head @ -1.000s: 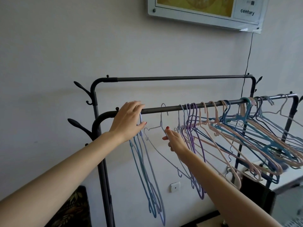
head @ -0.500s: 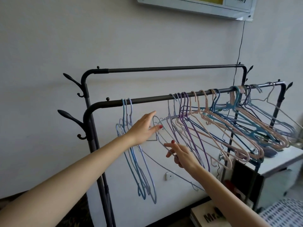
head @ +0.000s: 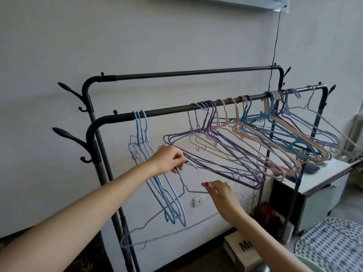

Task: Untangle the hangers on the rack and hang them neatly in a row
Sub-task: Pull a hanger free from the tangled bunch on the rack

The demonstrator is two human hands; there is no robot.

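Left hand (head: 169,160): fingers pinch a pale hanger's (head: 183,190) hook.
Right hand (head: 221,191): fingers straight, touching its shoulder.
Hanger's lower bar: blurred.

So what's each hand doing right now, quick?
Left hand: pinching a loose pale hanger by its neck, off the rail.
Right hand: open, fingers straight, touching that hanger's wire.

Rack (head: 196,109): one, with two horizontal rails. Blue hangers (head: 140,132), left group: three hooks on the front rail. Loose pale hanger (head: 182,185) below the rail: one. Tangled hangers (head: 255,134), purple, pink, blue and pale: too overlapped for an exact count (well over a dozen hooks visible). Hands: two.
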